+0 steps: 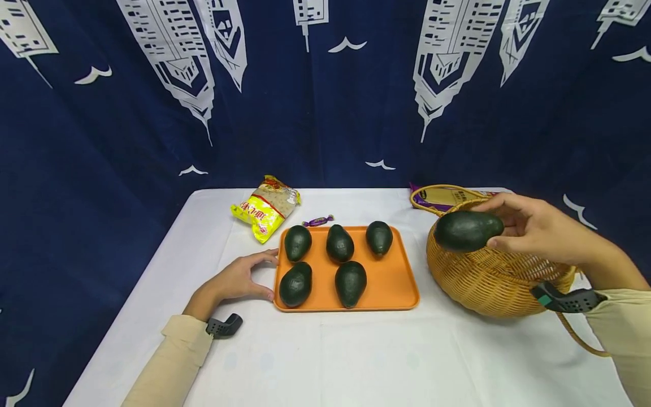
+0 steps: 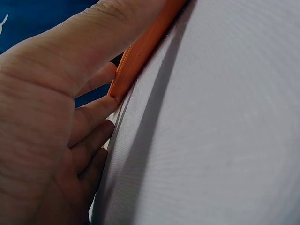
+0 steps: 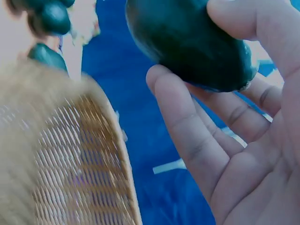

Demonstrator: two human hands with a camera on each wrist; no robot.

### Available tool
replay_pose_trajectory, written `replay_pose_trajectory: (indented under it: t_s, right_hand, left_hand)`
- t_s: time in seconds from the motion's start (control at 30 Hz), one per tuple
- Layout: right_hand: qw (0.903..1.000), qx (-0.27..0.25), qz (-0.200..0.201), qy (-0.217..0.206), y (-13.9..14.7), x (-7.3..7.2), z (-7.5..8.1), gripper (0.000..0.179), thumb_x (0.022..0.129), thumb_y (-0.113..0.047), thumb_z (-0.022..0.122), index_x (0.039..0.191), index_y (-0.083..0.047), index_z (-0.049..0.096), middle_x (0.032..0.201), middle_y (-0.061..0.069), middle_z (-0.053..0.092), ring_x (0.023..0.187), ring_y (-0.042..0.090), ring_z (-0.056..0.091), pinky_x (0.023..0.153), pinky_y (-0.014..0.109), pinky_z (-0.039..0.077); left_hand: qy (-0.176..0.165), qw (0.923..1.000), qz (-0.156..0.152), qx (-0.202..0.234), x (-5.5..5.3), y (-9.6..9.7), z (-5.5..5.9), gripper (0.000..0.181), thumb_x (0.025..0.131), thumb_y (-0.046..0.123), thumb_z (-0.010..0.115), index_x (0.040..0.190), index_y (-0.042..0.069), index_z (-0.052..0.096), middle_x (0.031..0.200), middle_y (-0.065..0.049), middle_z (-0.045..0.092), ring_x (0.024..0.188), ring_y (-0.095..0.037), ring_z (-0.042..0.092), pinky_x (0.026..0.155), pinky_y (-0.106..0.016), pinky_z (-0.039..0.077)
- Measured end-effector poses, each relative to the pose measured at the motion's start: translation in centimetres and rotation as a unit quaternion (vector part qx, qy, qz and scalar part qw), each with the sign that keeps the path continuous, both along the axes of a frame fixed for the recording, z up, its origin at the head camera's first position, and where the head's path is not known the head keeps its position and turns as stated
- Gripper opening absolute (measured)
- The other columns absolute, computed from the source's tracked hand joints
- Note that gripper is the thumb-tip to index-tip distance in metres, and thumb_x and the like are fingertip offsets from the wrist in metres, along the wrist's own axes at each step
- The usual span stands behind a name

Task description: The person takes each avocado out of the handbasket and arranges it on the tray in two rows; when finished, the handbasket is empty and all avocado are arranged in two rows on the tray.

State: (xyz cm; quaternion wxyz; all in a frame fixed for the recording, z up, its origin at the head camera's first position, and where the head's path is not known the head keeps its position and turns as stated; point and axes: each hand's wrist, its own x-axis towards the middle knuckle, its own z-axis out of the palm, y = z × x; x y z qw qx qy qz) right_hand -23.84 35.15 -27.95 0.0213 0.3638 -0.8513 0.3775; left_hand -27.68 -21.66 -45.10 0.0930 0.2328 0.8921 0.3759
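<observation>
In the head view my right hand holds a dark green avocado over the left rim of a wicker basket. The right wrist view shows that avocado between the thumb and the fingertips, with the basket wall beside it. My left hand is at the left edge of an orange tray, thumb and fingers spread along its side. Fingertips touch the tray's rim in the left wrist view. Several avocados lie on the tray in two rows.
A yellow snack bag lies behind the tray's left corner, and a small purple-wrapped candy sits at its back edge. Behind the basket is a purple and gold package. The basket's handle reaches under the right forearm. White cloth covers the table.
</observation>
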Motion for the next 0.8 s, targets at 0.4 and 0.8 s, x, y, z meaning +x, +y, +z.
replay_pose_trajectory:
  t_s: [0.4, 0.8]
  right_hand:
    - [0.9945, 0.055, 0.085, -0.026, -7.9, 1.1, -5.2, 0.05, 0.079, 0.002, 0.083, 0.121, -0.014, 0.062, 0.109, 0.0, 0.066, 0.087, 0.014, 0.068, 0.071, 0.03, 0.062]
    - [0.9679, 0.234, 0.064, -0.065, -12.0, -1.1, -6.5, 0.039, 0.08, -0.005, 0.08, 0.117, -0.007, 0.066, 0.106, -0.002, 0.067, 0.079, 0.013, 0.06, 0.071, 0.029, 0.056]
  left_hand:
    - [0.007, 1.0, -0.001, 0.002, -0.3, 0.0, -0.1, 0.074, 0.062, 0.048, 0.095, 0.125, 0.024, 0.065, 0.156, 0.0, 0.044, 0.146, -0.029, 0.035, 0.118, -0.055, 0.028]
    - [-0.003, 1.0, 0.0, 0.0, -0.3, -0.2, -0.2, 0.074, 0.062, 0.048, 0.095, 0.125, 0.024, 0.065, 0.157, 0.001, 0.043, 0.146, -0.027, 0.034, 0.119, -0.053, 0.027]
